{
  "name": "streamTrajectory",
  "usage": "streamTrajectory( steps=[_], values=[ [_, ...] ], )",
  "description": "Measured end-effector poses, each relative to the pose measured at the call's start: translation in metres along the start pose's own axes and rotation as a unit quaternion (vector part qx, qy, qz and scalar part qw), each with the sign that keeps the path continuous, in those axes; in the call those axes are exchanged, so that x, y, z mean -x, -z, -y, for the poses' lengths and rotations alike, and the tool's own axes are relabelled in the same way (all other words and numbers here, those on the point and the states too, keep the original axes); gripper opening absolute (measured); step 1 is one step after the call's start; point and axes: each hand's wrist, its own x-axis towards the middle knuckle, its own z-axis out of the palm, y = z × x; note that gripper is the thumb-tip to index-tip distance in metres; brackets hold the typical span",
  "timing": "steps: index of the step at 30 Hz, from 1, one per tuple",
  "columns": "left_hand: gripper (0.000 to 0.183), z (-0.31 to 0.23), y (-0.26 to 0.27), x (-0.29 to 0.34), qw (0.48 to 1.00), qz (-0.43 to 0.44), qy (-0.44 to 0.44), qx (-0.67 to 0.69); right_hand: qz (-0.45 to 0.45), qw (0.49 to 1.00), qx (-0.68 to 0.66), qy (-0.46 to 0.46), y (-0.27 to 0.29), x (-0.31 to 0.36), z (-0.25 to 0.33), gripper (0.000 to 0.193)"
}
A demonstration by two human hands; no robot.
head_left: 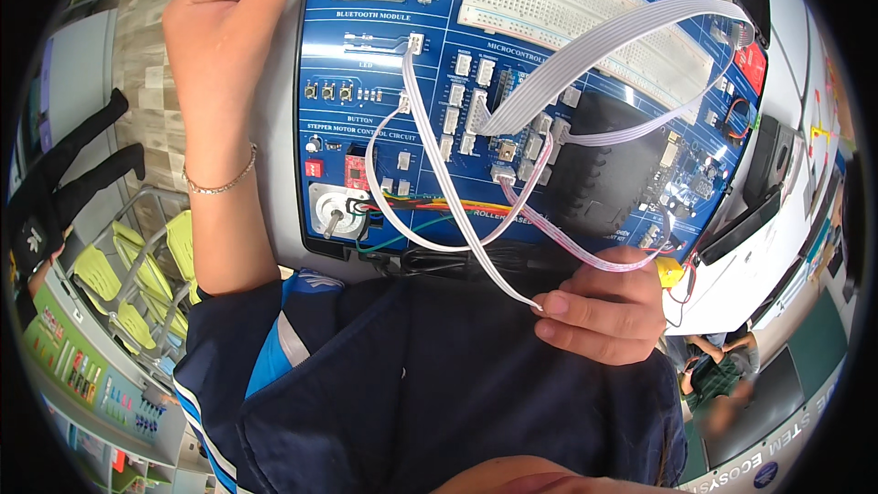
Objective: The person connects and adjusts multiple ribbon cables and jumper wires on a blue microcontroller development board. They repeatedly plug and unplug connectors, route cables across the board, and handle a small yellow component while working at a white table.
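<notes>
My right hand (pixel 604 311) is closed in a pinch on the loose end of a white ribbon cable (pixel 448 169), in front of my dark jacket. The cable's other end is plugged into a white socket in the LED section of a blue electronics training board (pixel 338 101). Beyond the board's left edge, my left hand (pixel 233 5) is raised with its fingers curled. The top of the picture cuts off its fingertips, so what they hold is hidden. A second thin white cable (pixel 370 165) loops from the button section, and a wide grey ribbon cable (pixel 585 59) arches over the board.
A white breadboard (pixel 549 0) lies on the board's far part. A stepper motor (pixel 334 210) sits at its near left corner, with coloured wires beside it. Pink-and-white wires (pixel 585 252) run near my right hand. Green chairs (pixel 137 261) stand at the left; another person (pixel 718 375) is at the right.
</notes>
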Motion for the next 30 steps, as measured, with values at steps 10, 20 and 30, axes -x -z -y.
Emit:
streamTrajectory(
  steps=[10,20,30],
  values=[
    [0.025,0.0051,0.0027,-0.0020,1.000,0.012,-0.014,0.004,0.000,1.000,-0.018,0.024,-0.0005,0.0015,-0.0040,0.022],
    [0.023,0.0047,-0.0001,-0.0007,0.999,0.016,-0.024,0.018,-0.004,0.999,-0.015,0.029,-0.0010,0.0002,-0.0050,0.020],
    [0.023,0.0039,0.0001,-0.0002,0.999,0.022,-0.023,0.035,-0.002,0.999,-0.010,0.040,-0.0013,0.0003,-0.0065,0.023]
  ],
)
